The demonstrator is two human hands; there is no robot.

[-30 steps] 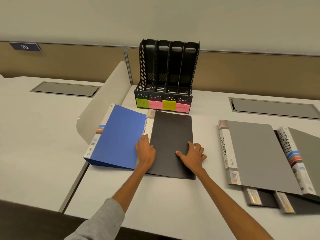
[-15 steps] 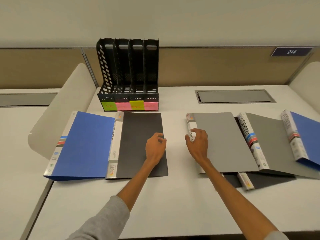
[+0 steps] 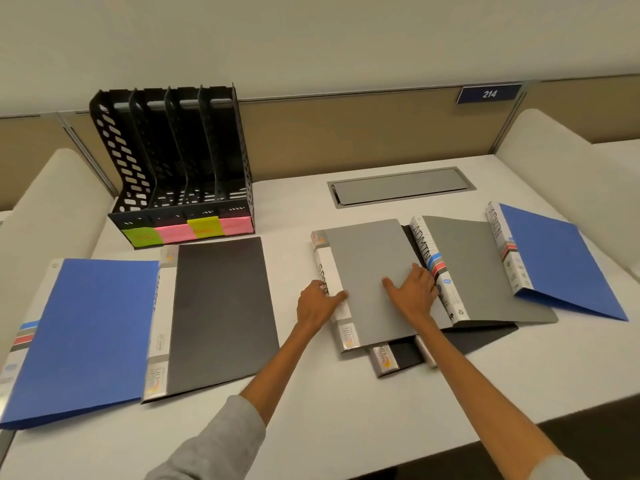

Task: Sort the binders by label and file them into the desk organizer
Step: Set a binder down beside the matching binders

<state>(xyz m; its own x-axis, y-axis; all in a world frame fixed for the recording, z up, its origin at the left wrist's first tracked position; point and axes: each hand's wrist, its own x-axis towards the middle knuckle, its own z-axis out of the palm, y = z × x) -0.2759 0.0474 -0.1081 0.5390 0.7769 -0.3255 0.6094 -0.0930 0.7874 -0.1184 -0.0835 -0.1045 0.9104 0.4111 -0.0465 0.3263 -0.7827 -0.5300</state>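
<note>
- Resting on the top grey binder (image 3: 370,271), both grips are open. The left grip (image 3: 318,303) lies against the white spine with its thumb across it. The right grip (image 3: 414,294) is spread flat on the cover, and neither is closed round anything.
- That binder lies right of centre on the tabletop (image 3: 311,417), on top of black binders (image 3: 398,358) that poke out below it. It sits just beside the grey ADMIN binder (image 3: 481,271).
- The desk organizer (image 3: 173,161) stands at the back left with no binder in it, so I judge that the filing itself has not started.
- Likely slip: a flat palm on a smooth cover has no real hold. If the binder is pulled like this it may skate, or drag the black ones under it towards the near edge.
- Likely snag: if it is lifted by the spine alone, the cover could flop open and knock the ADMIN spine next to it.
- Misfiling is the larger risk. The left grip covers part of the spine lettering, and the writing on the sticky notes (image 3: 187,230) along the organizer's front is too faint to read from here. Two notes are the same pink.
- The blue binder (image 3: 561,268) on the right lies tented, and another blue binder (image 3: 86,334) sits close to the left edge. Either could be bumped by a wide sweep of a forearm.
</note>
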